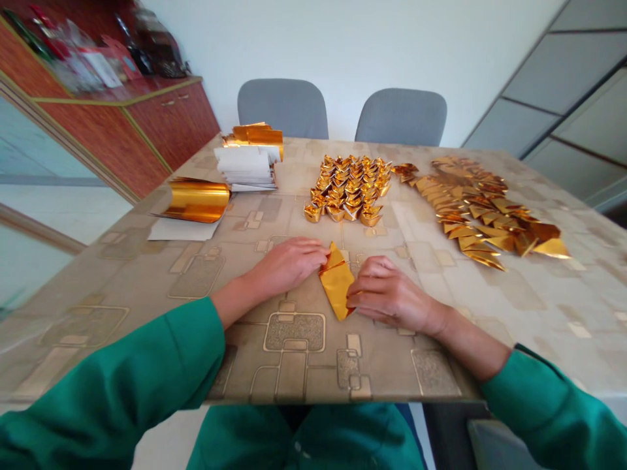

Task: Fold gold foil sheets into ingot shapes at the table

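Note:
A folded piece of gold foil paper (337, 287) lies slanted on the table in front of me, with a crease across its upper part. My left hand (300, 261) pinches its upper left edge, fingers pressed together. On the other side, my right hand (389, 294) has curled fingers closed on the lower right edge of the same paper. The right fingertips are partly hidden behind the knuckles. Just beyond my hands stand several rows of folded gold paper ingots (350, 186).
Flat folded gold pieces (482, 205) overlap in fanned rows at the right. Gold sheets (198, 201) lie curled at the left, with a stack of white-backed sheets (245, 168) behind them. Two grey chairs (283, 108) stand beyond the patterned tabletop (294, 339); a wooden cabinet (147, 124) is at far left.

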The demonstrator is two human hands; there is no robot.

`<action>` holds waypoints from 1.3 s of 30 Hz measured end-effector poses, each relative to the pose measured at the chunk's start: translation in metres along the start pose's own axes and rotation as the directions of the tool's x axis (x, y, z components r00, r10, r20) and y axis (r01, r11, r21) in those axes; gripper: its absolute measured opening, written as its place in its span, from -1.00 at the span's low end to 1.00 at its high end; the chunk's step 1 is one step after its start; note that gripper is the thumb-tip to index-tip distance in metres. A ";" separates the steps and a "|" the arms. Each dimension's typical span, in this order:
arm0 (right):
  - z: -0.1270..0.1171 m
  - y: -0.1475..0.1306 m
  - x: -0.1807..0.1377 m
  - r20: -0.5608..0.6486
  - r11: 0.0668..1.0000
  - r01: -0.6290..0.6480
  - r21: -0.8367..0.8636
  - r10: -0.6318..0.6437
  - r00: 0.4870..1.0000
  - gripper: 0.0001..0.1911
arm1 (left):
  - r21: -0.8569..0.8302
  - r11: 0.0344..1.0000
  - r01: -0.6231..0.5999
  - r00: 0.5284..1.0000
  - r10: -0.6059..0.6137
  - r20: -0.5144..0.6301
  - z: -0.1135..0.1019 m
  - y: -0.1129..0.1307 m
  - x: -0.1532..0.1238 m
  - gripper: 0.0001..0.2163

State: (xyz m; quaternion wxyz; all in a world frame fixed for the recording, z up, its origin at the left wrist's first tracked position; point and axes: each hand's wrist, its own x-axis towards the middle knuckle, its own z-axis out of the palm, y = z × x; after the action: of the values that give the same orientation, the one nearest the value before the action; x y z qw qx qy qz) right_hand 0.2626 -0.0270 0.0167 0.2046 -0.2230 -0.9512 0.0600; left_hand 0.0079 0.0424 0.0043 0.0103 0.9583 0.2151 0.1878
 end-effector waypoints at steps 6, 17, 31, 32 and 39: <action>0.004 -0.003 0.005 0.053 0.991 0.010 0.136 -0.017 0.998 -0.77 | -0.103 0.990 0.095 0.994 -0.089 0.068 0.000 0.011 0.004 -0.77; 0.013 0.007 0.017 0.005 0.890 -0.167 0.425 0.182 0.983 -0.86 | -0.195 0.978 0.068 0.997 -0.062 0.036 0.010 0.006 0.003 -0.80; 0.030 0.000 0.029 -0.069 0.881 -0.332 0.337 0.375 0.924 -0.90 | -0.228 0.968 0.106 0.994 -0.100 0.039 0.005 0.012 0.003 -0.76; 0.031 -0.001 0.030 -0.081 0.886 -0.338 0.316 0.380 0.921 -0.89 | -0.211 0.967 0.145 0.988 -0.133 0.073 0.002 0.016 0.003 -0.74; 0.036 -0.006 0.029 -0.134 0.908 -0.359 0.215 0.392 0.910 -0.87 | -0.100 0.943 0.318 0.926 -0.286 0.248 -0.008 0.040 -0.001 -0.40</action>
State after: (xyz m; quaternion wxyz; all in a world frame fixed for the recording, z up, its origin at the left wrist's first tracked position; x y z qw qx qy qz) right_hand 0.2214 -0.0201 -0.0038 0.2915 -0.3867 -0.8588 0.1670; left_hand 0.0208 0.0058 0.0151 0.1305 0.9259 0.3440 0.0861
